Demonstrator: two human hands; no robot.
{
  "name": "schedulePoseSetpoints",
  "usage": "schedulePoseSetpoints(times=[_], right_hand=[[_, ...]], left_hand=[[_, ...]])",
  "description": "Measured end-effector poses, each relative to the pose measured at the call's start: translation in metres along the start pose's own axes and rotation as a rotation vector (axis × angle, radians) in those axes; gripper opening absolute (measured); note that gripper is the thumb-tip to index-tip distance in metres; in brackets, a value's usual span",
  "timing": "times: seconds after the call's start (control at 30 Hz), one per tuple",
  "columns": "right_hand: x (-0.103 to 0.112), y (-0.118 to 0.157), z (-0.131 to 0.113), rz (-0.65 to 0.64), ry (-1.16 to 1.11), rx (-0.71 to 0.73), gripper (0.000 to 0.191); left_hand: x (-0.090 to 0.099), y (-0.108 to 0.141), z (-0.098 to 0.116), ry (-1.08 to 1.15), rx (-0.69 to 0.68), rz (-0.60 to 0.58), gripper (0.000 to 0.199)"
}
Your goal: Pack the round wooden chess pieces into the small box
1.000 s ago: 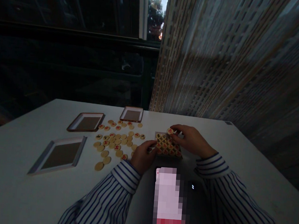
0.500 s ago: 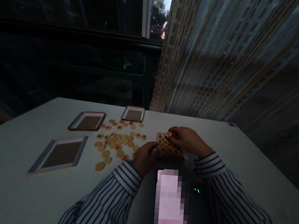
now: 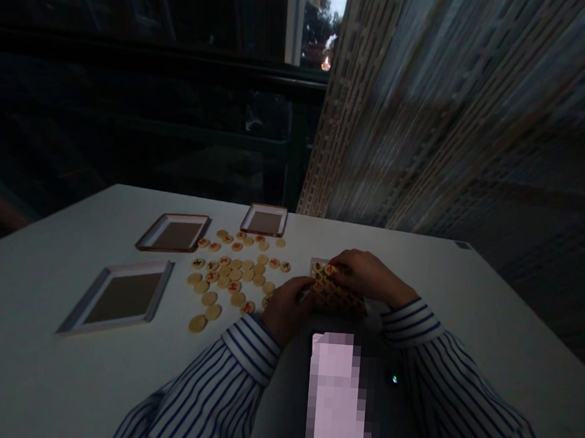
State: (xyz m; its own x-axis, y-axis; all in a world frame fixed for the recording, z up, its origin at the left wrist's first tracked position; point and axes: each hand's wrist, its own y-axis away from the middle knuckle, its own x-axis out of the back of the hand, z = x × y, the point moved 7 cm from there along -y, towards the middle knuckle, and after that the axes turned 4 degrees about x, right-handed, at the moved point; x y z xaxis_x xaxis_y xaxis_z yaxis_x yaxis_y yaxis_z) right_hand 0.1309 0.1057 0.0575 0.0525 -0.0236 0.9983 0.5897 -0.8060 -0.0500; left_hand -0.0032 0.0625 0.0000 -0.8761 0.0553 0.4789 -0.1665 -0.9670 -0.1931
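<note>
A small box (image 3: 312, 266) of round wooden xiangqi pieces sits in front of me, with the pieces in it lying side by side, red and black characters up. At its left near corner my left hand (image 3: 286, 303) is closed on the box's edge, thumb and fingers bent. My right hand (image 3: 369, 274) reaches in from the right and pinches a xiangqi piece (image 3: 330, 269) with a red character, low over the others in the box. The box's far right part is hidden behind my right hand. Left of the box, several loose pieces (image 3: 235, 275) lie scattered, some face up, some plain side up.
On the white table (image 3: 466, 311) stand three shallow trays: a pale one (image 3: 164, 290) at left, a brown-rimmed one (image 3: 138, 243) behind it, another (image 3: 242, 226) farther back. A phone with a blurred screen (image 3: 338, 389) lies nearest me. A string curtain (image 3: 377, 151) hangs behind.
My right hand has lowered the red piece from above the box's far left part down to the pieces in it. My left hand stays at the box's edge. The view has shifted slightly.
</note>
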Motion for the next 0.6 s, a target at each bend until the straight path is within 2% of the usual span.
schedulePoseSetpoints(times=[0.6], right_hand=[[-0.012,-0.001,0.003,-0.049,-0.044,0.042,0.031]], left_hand=[[0.0,-0.001,0.002,0.012,-0.011,-0.019,0.026]])
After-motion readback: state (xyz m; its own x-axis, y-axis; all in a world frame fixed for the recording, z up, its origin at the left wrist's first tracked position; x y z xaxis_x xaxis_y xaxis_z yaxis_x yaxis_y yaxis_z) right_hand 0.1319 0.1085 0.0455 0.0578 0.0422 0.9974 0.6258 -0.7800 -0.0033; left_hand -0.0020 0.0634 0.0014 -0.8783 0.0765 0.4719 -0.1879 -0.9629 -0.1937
